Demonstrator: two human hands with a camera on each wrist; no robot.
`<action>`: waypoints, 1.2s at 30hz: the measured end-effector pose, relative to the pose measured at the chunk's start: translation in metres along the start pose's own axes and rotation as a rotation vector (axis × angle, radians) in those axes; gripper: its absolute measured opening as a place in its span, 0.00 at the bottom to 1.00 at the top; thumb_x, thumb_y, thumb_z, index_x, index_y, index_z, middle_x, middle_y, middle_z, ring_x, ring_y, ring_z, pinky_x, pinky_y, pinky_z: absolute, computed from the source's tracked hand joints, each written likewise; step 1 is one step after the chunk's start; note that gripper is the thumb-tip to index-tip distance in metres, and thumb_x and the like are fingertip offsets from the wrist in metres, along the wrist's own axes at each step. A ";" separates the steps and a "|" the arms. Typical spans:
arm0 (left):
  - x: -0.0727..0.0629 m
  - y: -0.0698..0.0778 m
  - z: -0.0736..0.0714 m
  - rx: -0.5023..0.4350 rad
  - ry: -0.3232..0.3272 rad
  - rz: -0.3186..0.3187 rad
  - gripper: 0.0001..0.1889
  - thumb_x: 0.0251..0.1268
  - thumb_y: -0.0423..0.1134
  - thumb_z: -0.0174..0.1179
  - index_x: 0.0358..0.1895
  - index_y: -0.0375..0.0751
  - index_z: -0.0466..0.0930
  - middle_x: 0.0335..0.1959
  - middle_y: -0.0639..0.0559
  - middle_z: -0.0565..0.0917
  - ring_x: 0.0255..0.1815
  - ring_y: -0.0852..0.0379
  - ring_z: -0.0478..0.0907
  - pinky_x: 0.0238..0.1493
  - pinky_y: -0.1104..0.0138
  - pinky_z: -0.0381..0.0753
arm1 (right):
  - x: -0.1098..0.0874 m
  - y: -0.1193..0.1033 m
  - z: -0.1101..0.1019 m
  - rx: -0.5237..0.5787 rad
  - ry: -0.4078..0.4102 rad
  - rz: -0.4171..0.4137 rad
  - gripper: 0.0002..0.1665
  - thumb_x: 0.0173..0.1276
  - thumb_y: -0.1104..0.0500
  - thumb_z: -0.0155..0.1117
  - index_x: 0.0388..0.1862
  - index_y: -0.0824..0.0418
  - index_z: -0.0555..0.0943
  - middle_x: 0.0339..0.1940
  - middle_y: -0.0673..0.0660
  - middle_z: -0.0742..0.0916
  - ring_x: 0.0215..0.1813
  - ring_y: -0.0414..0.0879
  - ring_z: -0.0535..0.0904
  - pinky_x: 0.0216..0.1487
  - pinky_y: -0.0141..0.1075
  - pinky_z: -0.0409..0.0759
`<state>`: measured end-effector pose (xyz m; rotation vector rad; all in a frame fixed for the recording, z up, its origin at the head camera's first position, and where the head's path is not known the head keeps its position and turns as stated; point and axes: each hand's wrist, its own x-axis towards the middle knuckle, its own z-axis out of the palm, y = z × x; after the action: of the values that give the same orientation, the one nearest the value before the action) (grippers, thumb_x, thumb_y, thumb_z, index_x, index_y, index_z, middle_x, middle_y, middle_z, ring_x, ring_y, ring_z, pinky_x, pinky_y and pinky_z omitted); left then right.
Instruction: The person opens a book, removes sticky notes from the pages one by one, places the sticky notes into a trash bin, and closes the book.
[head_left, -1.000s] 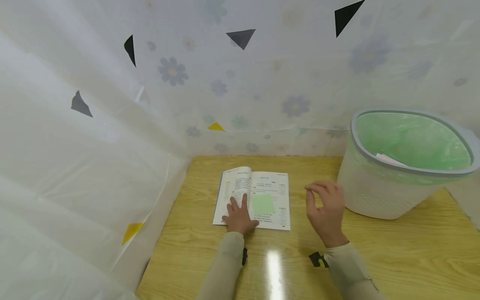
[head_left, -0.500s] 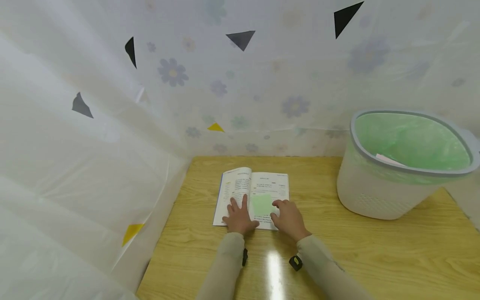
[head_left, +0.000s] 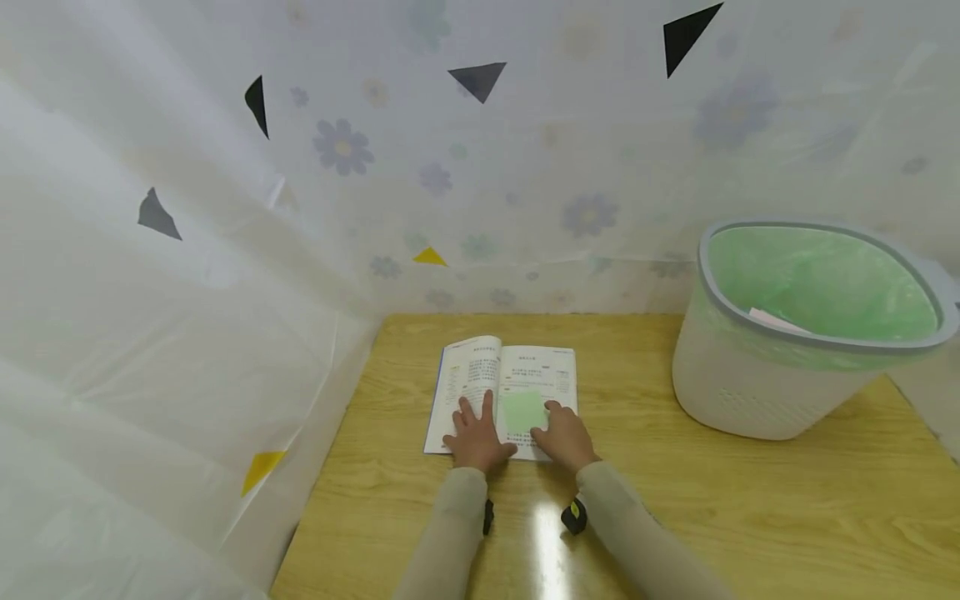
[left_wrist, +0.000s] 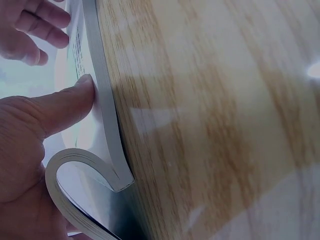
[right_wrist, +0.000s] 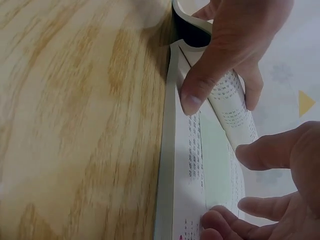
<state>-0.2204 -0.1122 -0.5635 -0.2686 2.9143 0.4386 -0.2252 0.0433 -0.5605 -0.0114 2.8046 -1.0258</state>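
Observation:
An open book (head_left: 468, 375) lies on the wooden table, its left pages arching up from the spine. On its right page is a pale green square sticky note (head_left: 522, 411). My left hand (head_left: 480, 439) rests on the book with fingers spread across the left page and the thumb on the right page; the left wrist view shows that thumb (left_wrist: 70, 105) near the thick page edge. At the note's right side is my right hand (head_left: 567, 437), thumb and fingers apart and loosely bent. In the right wrist view its fingertips (right_wrist: 215, 220) reach the note (right_wrist: 216, 160); whether they touch it I cannot tell.
A whitish bin (head_left: 750, 392) with a grey rim and green liner stands at the right, a pale pink piece (head_left: 778, 320) inside. Translucent sheeting (head_left: 187, 333) rises on the left, and a flower-patterned sheet (head_left: 525, 183) hangs behind the table.
My right hand has come left from beside the bin to the right page of the book, beside the green note. My left hand has stayed on the book.

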 end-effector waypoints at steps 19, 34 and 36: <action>-0.001 0.002 -0.001 0.003 -0.013 -0.005 0.57 0.48 0.58 0.75 0.80 0.59 0.49 0.81 0.33 0.48 0.79 0.32 0.53 0.62 0.29 0.65 | 0.023 -0.005 0.008 -0.223 -0.037 -0.143 0.39 0.58 0.50 0.74 0.66 0.64 0.73 0.62 0.69 0.77 0.60 0.64 0.74 0.56 0.57 0.78; -0.002 0.001 -0.002 0.008 0.002 -0.014 0.57 0.48 0.58 0.75 0.80 0.59 0.49 0.81 0.33 0.48 0.79 0.32 0.53 0.62 0.29 0.64 | 0.061 0.004 0.009 -0.383 -0.140 -0.217 0.51 0.47 0.37 0.76 0.67 0.60 0.73 0.63 0.63 0.77 0.64 0.62 0.69 0.61 0.65 0.71; -0.003 0.001 -0.003 0.003 0.008 -0.010 0.57 0.48 0.58 0.75 0.80 0.59 0.49 0.81 0.33 0.48 0.78 0.32 0.53 0.62 0.29 0.65 | 0.065 0.007 0.010 -0.381 -0.146 -0.207 0.52 0.46 0.37 0.77 0.66 0.60 0.73 0.62 0.63 0.77 0.64 0.62 0.69 0.62 0.65 0.70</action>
<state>-0.2184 -0.1112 -0.5600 -0.2847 2.9196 0.4323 -0.2878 0.0378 -0.5820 -0.4099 2.8563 -0.4840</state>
